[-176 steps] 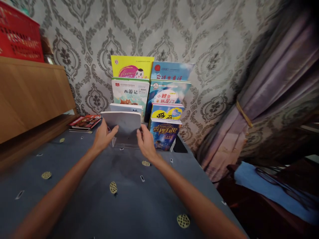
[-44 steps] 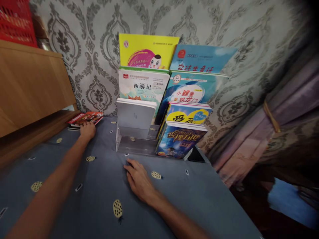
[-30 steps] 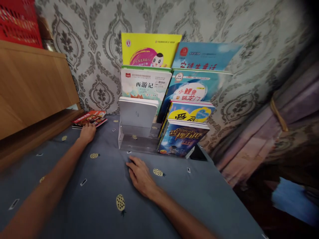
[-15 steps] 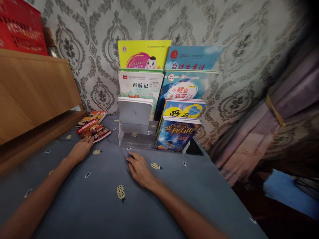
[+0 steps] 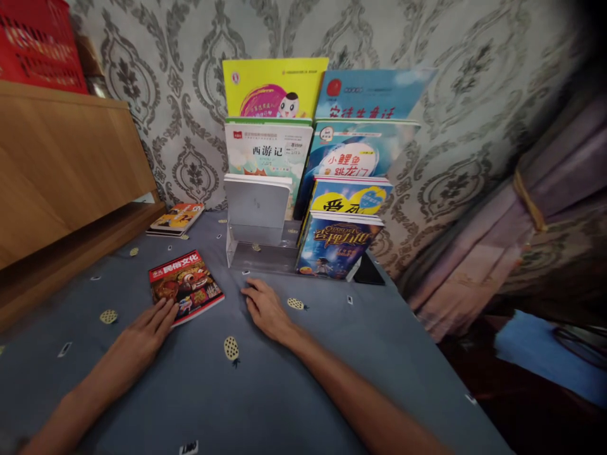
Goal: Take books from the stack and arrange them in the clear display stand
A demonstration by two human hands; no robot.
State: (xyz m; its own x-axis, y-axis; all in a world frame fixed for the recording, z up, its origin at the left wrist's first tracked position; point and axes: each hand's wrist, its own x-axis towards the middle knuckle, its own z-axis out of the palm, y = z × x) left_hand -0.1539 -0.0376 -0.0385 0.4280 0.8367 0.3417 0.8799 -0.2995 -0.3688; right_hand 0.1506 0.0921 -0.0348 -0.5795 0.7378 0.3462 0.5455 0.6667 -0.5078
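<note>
My left hand (image 5: 147, 332) lies flat over the near left edge of a red-covered book (image 5: 190, 284), its fingers stretched out on the cover; the thumb is hidden. The book lies face up on the grey-blue cloth. My right hand (image 5: 268, 309) rests on the cloth with loosely extended fingers, holding nothing. Just beyond it stands a clear stepped book rack (image 5: 260, 264). In its left column are a yellow book (image 5: 270, 82), a white-and-green book (image 5: 265, 148) and a plain grey-covered book (image 5: 256, 202). A dark blue book (image 5: 334, 249) stands at the front right.
Orange-covered books (image 5: 177, 218) lie by the wooden cabinet (image 5: 71, 158) at left. A red basket (image 5: 40, 47) sits on top. More books (image 5: 351, 148) fill the rack's right column. A dark flat object (image 5: 372, 272) lies beside the rack. A curtain (image 5: 484, 253) hangs at right.
My left hand has drawn the red-covered book towards me, away from the orange-covered books. My right hand stays in nearly the same place. The view has tilted slightly.
</note>
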